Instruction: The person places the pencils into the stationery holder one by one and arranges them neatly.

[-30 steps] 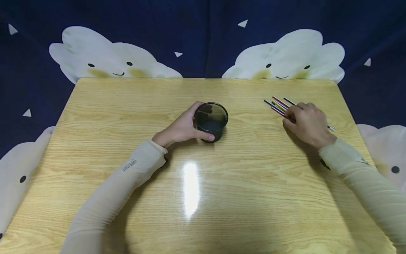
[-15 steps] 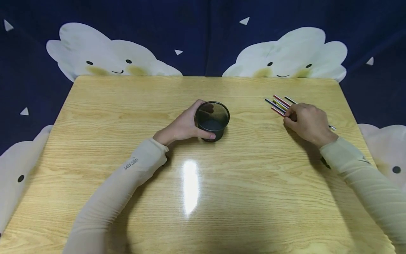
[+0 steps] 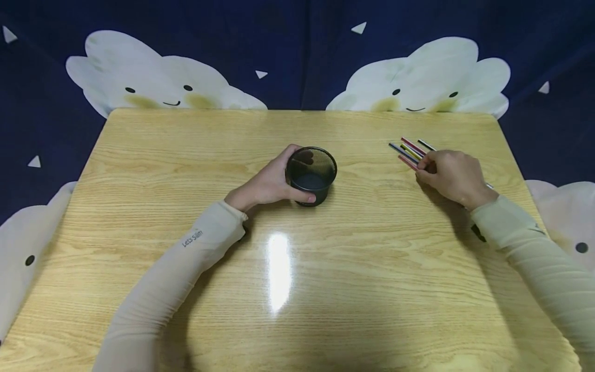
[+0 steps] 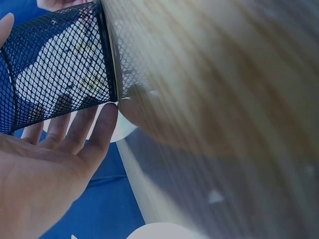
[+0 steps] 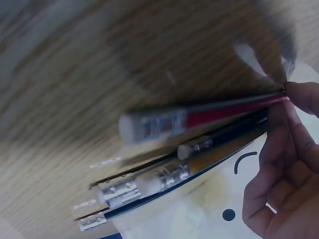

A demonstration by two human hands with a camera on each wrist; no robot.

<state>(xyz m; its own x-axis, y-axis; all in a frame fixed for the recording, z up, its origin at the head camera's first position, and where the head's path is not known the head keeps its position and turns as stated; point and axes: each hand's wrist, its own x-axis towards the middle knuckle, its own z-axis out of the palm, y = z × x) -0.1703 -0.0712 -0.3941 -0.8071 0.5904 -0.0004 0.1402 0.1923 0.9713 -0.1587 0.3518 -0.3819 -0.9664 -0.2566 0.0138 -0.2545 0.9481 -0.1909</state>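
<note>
My left hand (image 3: 274,181) grips a round black mesh pencil cup (image 3: 321,195) that stands upright on the table. In the left wrist view the fingers lie along the cup's mesh side (image 4: 60,64), by its base. At the table's right my right hand (image 3: 453,175) pinches a red pencil (image 5: 214,117) between thumb and fingers. Its white eraser end looks blurred and large in the right wrist view. Several other pencils, among them a yellow one (image 5: 204,160) and a black one (image 3: 425,145), lie in a loose bunch beside and under this hand, partly hidden.
The wooden table (image 3: 223,320) has a bright light reflection (image 3: 279,271) near its middle. Behind it hangs a dark blue curtain (image 3: 297,46) with white smiling clouds. The table's back edge lies beyond the pencils.
My right hand has shifted very slightly to the right, covering more of the pencils' near ends. The left hand keeps its grip on the pencil cup; the whole view has moved slightly.
</note>
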